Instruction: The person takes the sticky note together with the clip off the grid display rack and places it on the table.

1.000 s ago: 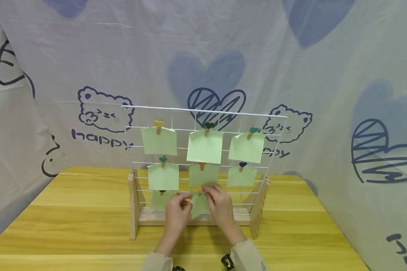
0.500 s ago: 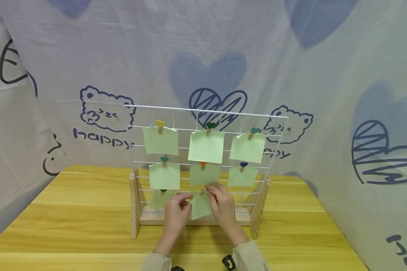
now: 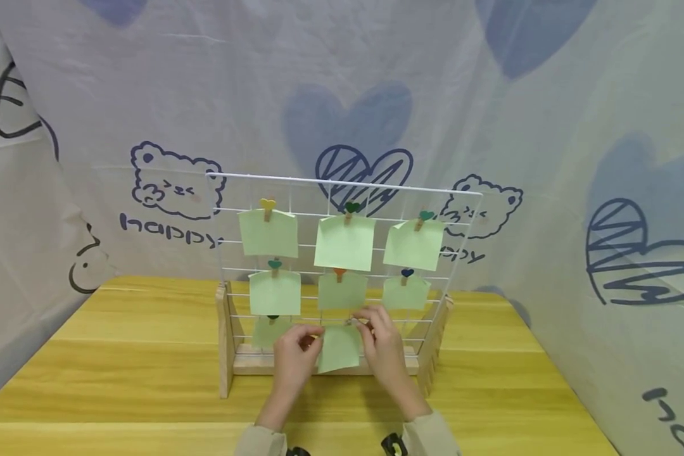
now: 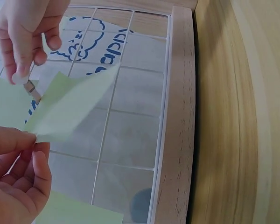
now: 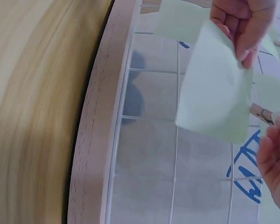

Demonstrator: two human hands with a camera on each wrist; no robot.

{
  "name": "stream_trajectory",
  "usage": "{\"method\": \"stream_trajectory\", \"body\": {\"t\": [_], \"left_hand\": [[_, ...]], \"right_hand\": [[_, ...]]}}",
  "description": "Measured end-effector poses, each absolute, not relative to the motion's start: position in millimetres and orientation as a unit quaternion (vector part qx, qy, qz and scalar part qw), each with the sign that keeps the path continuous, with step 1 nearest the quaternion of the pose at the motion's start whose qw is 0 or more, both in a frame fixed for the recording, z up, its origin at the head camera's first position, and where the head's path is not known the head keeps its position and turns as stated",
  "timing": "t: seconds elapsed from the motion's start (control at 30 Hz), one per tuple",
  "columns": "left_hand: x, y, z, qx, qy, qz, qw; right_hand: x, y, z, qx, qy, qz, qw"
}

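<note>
So I'm pinching the upper left corner of a pale green note (image 3: 340,348) between the thumb and fingertips of my left hand (image 3: 296,350), and it's hanging in front of the lower middle of a white wire grid (image 3: 344,183). My right hand (image 3: 384,345) is gripping a little wooden clip (image 5: 262,113) by its back end, thumb and finger squeezing around a whitish bit there. The clip's nose is sitting right at the note's top edge, but I'm honestly not able to tell whether it's biting the paper or only touching it. The sheet's slanting a bit, and from the left wrist view one side of it is angling out from my fingers over the wires. Just above it, another note (image 3: 342,292) is hanging from an orange heart clip (image 3: 339,274), and my left hand is partly covering a lower left note (image 3: 269,332). The other middle-row notes are hanging under a teal clip and a dark blue clip (image 3: 407,273), and the top row's showing three more, the left one under a yellow heart clip (image 3: 267,204). The whole grid's standing in a wooden base (image 3: 251,364) on a yellowish wood table (image 3: 519,380), with a heart-and-bear printed cloth (image 3: 205,82) hanging behind.
</note>
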State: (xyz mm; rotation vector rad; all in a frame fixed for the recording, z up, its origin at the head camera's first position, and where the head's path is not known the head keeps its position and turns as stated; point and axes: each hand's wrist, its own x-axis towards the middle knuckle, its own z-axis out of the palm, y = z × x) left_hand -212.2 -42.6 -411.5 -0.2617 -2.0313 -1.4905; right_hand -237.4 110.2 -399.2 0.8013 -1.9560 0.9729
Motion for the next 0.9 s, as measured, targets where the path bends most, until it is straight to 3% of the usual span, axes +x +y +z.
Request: {"method": "stream_trajectory", "body": {"t": [0.63,0.9], "left_hand": [[-205,-33,-412,-0.083,-0.743,-0.632,0.206],[-205,-29,-417,-0.087,-0.757,-0.62,0.188]], "right_hand": [[-223,134,-404,0.29,-0.75,0.481,0.349],[-207,142,-396,0.303,-0.745,0.452,0.386]]}}
